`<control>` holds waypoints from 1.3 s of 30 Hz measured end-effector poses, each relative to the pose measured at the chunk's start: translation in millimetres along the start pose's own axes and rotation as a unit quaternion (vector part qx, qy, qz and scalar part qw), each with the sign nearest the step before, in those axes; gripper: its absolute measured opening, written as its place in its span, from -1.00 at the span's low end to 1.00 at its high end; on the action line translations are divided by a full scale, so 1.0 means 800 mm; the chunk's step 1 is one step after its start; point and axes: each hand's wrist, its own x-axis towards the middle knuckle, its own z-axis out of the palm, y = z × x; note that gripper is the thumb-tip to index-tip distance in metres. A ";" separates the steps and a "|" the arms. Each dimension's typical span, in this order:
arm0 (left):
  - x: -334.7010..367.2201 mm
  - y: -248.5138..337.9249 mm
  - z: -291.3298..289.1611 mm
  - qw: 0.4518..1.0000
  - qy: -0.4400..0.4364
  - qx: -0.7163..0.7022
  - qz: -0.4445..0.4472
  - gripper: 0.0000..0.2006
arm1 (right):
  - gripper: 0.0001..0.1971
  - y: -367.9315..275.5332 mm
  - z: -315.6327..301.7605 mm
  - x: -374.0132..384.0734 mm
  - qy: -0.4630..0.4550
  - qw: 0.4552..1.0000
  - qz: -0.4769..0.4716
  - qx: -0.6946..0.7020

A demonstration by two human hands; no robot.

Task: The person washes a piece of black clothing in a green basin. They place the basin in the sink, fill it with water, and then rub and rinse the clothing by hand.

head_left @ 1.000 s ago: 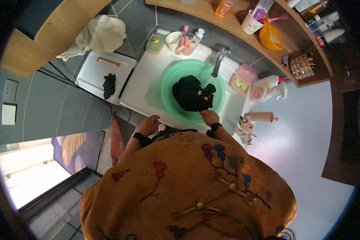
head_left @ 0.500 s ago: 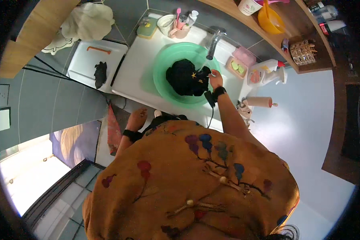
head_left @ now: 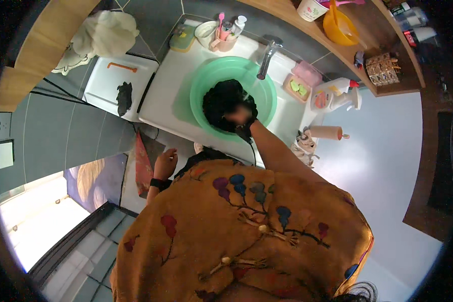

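Observation:
A bunched black garment (head_left: 217, 103) lies in a light-green plastic basin (head_left: 198, 85) on the white sink counter. My right hand (head_left: 240, 115) is down on the garment's near right part. Motion smears its fingers, so their grip on the cloth does not show. Above the basin, a chrome faucet (head_left: 268, 58) lets a thin stream of water down onto the garment. My left hand (head_left: 166, 163) hangs beside my body, off the counter's near left edge. It holds nothing, and its fingers are loosely bent and apart.
Behind the basin stand a pink cup holder (head_left: 225, 45) and a pump bottle (head_left: 238, 25). A pink soap box (head_left: 297, 88) and a spray bottle (head_left: 332, 95) are at the right. A white washboard-like tray (head_left: 103, 83) bears a dark cloth (head_left: 124, 98). A wooden shelf (head_left: 287, 21) overhangs.
My right hand has moved from the garment's right edge leftward and nearer, onto the cloth. The garment is more bunched and its yellow star no longer shows. My left hand has shifted slightly left and nearer.

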 end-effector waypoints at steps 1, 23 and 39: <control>0.000 0.005 -0.002 1.000 -0.004 -0.001 -0.011 -0.78 | -0.52 -0.001 -0.007 0.000 0.002 1.000 0.002 0.001; 0.018 -0.001 0.003 0.998 0.005 -0.049 0.035 -0.80 | -0.36 0.045 -0.066 0.056 0.096 0.919 0.100 0.369; -0.017 -0.155 -0.003 0.842 0.222 -0.480 -0.104 -0.80 | -0.81 0.012 -0.121 0.036 -0.060 0.743 0.068 0.663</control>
